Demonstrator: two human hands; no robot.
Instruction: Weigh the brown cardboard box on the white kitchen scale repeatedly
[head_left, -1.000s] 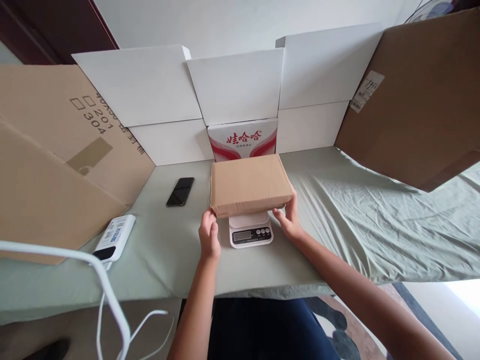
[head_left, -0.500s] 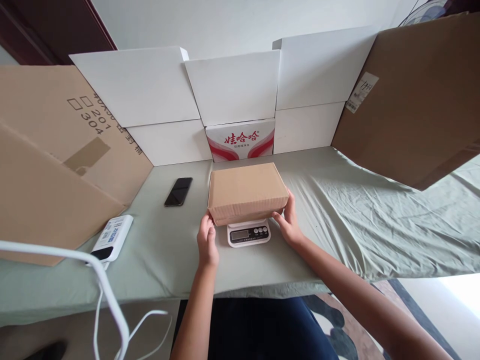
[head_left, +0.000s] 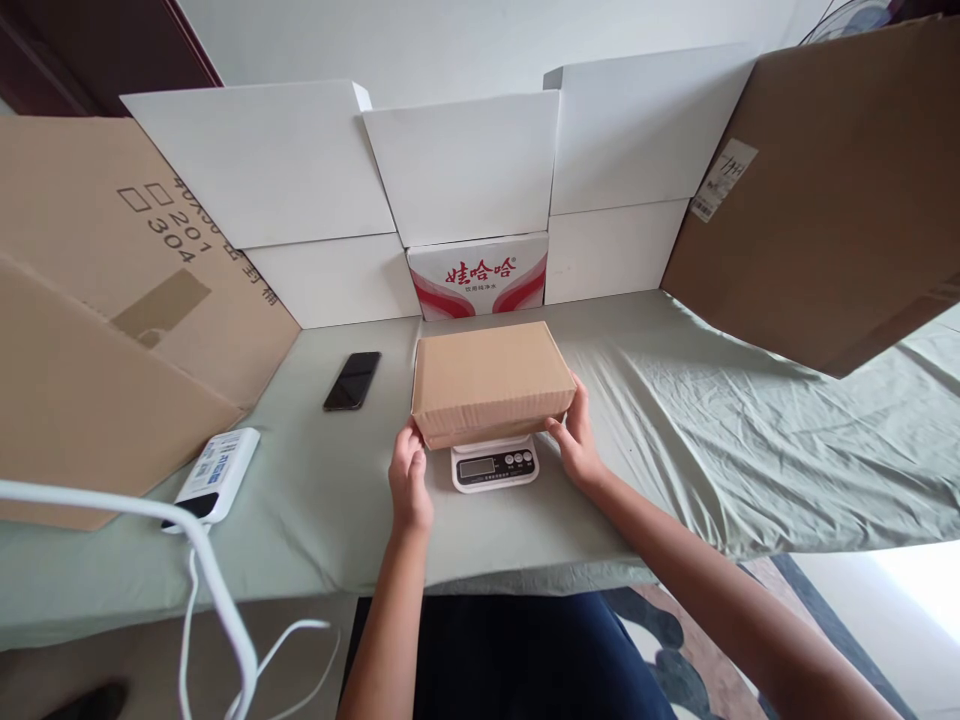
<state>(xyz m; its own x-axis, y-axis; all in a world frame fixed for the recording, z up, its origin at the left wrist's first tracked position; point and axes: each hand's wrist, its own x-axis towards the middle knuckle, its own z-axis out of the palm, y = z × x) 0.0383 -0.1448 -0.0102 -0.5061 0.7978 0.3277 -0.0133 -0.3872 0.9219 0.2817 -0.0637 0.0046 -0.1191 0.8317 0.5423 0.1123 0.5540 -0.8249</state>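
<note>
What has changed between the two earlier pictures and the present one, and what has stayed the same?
The brown cardboard box has come down onto the white kitchen scale, hiding more of its platform than a second ago. The left hand and right hand remain on the box's near corners. The black phone, the white power bank and the red-and-white carton have not moved on the green cloth.

one head-worn view looks forward and down. it sits close above the near edge of the pale green cloth-covered table (head_left: 675, 440).
</note>
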